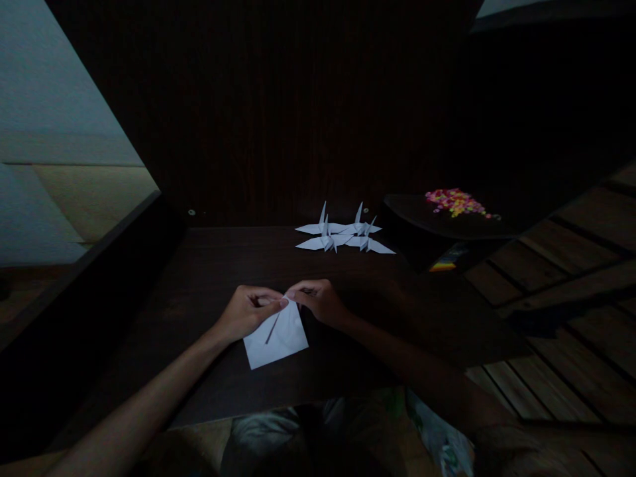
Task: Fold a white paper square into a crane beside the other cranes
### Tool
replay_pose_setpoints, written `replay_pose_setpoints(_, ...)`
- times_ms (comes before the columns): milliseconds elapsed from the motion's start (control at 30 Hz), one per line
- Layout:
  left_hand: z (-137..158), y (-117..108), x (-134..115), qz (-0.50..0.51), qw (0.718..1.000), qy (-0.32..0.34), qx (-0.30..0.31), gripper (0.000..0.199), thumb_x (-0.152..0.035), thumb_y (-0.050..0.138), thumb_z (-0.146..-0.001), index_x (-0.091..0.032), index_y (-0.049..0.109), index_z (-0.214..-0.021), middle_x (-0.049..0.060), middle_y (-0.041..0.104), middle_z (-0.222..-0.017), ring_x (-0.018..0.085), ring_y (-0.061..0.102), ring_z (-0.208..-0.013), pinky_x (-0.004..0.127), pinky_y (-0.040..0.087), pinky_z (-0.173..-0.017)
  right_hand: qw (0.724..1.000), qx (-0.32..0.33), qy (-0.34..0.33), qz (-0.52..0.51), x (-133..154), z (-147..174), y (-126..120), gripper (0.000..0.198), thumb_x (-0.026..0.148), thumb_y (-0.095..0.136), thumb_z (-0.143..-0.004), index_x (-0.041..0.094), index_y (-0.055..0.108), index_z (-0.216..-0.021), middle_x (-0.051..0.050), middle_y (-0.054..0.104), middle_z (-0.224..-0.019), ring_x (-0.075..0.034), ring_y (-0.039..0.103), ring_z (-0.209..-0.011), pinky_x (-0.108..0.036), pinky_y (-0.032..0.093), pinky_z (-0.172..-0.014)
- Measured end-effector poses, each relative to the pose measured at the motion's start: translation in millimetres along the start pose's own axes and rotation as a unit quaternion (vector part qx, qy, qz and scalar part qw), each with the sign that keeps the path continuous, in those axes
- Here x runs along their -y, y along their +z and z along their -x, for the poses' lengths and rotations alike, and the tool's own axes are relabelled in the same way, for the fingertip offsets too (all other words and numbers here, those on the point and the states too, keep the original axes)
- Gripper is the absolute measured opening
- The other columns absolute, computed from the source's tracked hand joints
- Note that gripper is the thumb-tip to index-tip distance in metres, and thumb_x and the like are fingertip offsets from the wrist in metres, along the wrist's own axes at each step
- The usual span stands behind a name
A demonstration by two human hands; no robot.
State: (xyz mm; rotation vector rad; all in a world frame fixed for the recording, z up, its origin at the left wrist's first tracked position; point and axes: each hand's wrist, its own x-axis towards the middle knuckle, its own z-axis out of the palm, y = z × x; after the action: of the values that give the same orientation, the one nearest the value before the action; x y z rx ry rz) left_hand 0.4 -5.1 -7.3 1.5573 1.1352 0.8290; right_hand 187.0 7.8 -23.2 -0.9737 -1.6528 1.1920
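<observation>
A white sheet of paper [285,341], partly folded, is held just over the dark tabletop near its front edge. A dark narrow slit runs down from its top point, where two folded edges come close together. My left hand [251,310] pinches the paper at its upper left, thumb on top. At the top corner my right hand [318,301] pinches it too, its fingertips almost meeting those of the left. The fingers behind the paper are hidden. Beyond my hands, several white folded paper cranes [325,242] stand close together at the back of the table.
A raised dark shelf [402,211] at the back right bears a heap of small pink, red and yellow pieces [454,201]. Under it shows a rainbow-striped item [444,266]. A dark side panel [89,305] borders the left, and a tall dark board [298,112] the back.
</observation>
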Motion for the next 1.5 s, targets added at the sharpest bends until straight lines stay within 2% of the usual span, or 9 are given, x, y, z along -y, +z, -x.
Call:
replay_pose_setpoints(333, -1.4, -0.1, 5.1, 0.034, 0.999, -0.008, -0.005, 0.03, -0.04, 0.072, -0.069, -0.012, 0.073, -0.079, 0.004, 0.071, -0.065, 0.012, 0.059, -0.052, 0.019, 0.042, -0.047, 0.999, -0.002, 0.023, -0.047, -0.7, 1.1, -1.5, 0.018, 0.027, 0.066, -0.073, 0.017, 0.072, -0.085, -0.003, 0.072, -0.075, -0.015, 0.063, -0.066, -0.026, 0.048, -0.063)
replay_pose_setpoints(467, -1.6, 1.1, 3.0, 0.029, 0.999, -0.02, -0.003, 0.03, -0.04, 0.073, -0.068, -0.012, 0.073, -0.078, 0.004, 0.071, -0.064, 0.012, 0.059, -0.052, 0.019, 0.042, -0.047, 0.999, -0.018, 0.015, -0.049, -2.6, 0.6, 1.3, 0.014, 0.029, 0.068, -0.071, 0.016, 0.07, -0.073, -0.004, 0.071, -0.073, -0.016, 0.065, -0.068, -0.027, 0.048, -0.065)
replay_pose_setpoints(667, -1.6, 0.5, 0.2, 0.117, 0.988, -0.084, 0.048, 0.039, -0.038, 0.077, -0.064, -0.013, 0.071, -0.093, 0.008, 0.075, -0.083, 0.019, 0.069, -0.067, 0.027, 0.053, -0.06, 0.997, -0.066, 0.025, -0.043, -0.6, -3.1, -0.6, 0.015, 0.031, 0.066, -0.072, 0.017, 0.067, -0.067, -0.002, 0.068, -0.067, -0.015, 0.062, -0.063, -0.026, 0.047, -0.061)
replay_pose_setpoints(833, -2.0, -1.3, -0.8, 0.13, 0.983, -0.11, 0.064, 0.036, -0.037, 0.078, -0.064, -0.013, 0.071, -0.089, 0.008, 0.075, -0.084, 0.02, 0.069, -0.068, 0.027, 0.053, -0.059, 0.991, -0.107, 0.047, -0.061, -0.8, -7.3, -5.5, 0.014, 0.031, 0.068, -0.069, 0.017, 0.067, -0.067, -0.002, 0.068, -0.067, -0.016, 0.062, -0.065, -0.027, 0.047, -0.062)
replay_pose_setpoints(1033, -3.2, -0.9, 1.0, 0.168, 0.974, -0.123, 0.091, 0.034, -0.032, 0.08, -0.062, -0.013, 0.07, -0.088, 0.007, 0.075, -0.079, 0.02, 0.069, -0.07, 0.029, 0.054, -0.064, 0.988, -0.104, 0.073, -0.085, -4.3, -10.2, -7.5, 0.014, 0.031, 0.069, -0.068, 0.017, 0.067, -0.066, -0.002, 0.067, -0.067, -0.016, 0.061, -0.065, -0.027, 0.046, -0.062)
replay_pose_setpoints(1167, -3.0, -1.4, 2.4, 0.182, 0.97, -0.114, 0.112, 0.045, -0.028, 0.08, -0.063, -0.012, 0.066, -0.102, 0.008, 0.074, -0.083, 0.02, 0.07, -0.074, 0.029, 0.054, -0.069, 0.988, -0.11, 0.08, -0.078, -4.4, -11.2, -10.0, 0.015, 0.031, 0.069, -0.068, 0.017, 0.068, -0.067, -0.001, 0.067, -0.067, -0.015, 0.06, -0.065, -0.027, 0.045, -0.062)
replay_pose_setpoints(1300, -1.8, -1.2, 2.3, 0.2, 0.967, -0.075, 0.137, 0.075, -0.026, 0.077, -0.068, -0.02, 0.043, -0.134, 0.009, 0.073, -0.092, 0.021, 0.07, -0.08, 0.031, 0.054, -0.069, 0.985, -0.122, 0.085, -0.085, -4.6, -13.2, -16.3, 0.017, 0.032, 0.07, -0.067, 0.016, 0.068, -0.069, -0.001, 0.066, -0.066, -0.014, 0.058, -0.064, -0.026, 0.043, -0.06)
replay_pose_setpoints(1400, -0.9, -1.1, 1.8, 0.174, 0.972, -0.039, 0.15, 0.063, -0.027, 0.074, -0.07, -0.019, 0.052, -0.128, 0.011, 0.07, -0.104, 0.021, 0.068, -0.087, 0.031, 0.053, -0.073, 0.984, -0.116, 0.09, -0.102, -5.5, -15.1, -19.6, 0.018, 0.034, 0.071, -0.066, 0.016, 0.068, -0.068, 0.001, 0.063, -0.062, -0.012, 0.054, -0.058, -0.024, 0.039, -0.055)
replay_pose_setpoints(1500, -0.3, -2.0, 1.0, 0.111, 0.981, -0.033, 0.156, 0.049, -0.028, 0.073, -0.07, -0.014, 0.063, -0.116, 0.011, 0.07, -0.103, 0.019, 0.066, -0.082, 0.026, 0.052, -0.067, 0.982, -0.098, 0.115, -0.115, -6.1, -16.5, -20.0, 0.021, 0.036, 0.072, -0.066, 0.015, 0.067, -0.068, 0.003, 0.057, -0.055, -0.01, 0.048, -0.052, -0.023, 0.034, -0.049)
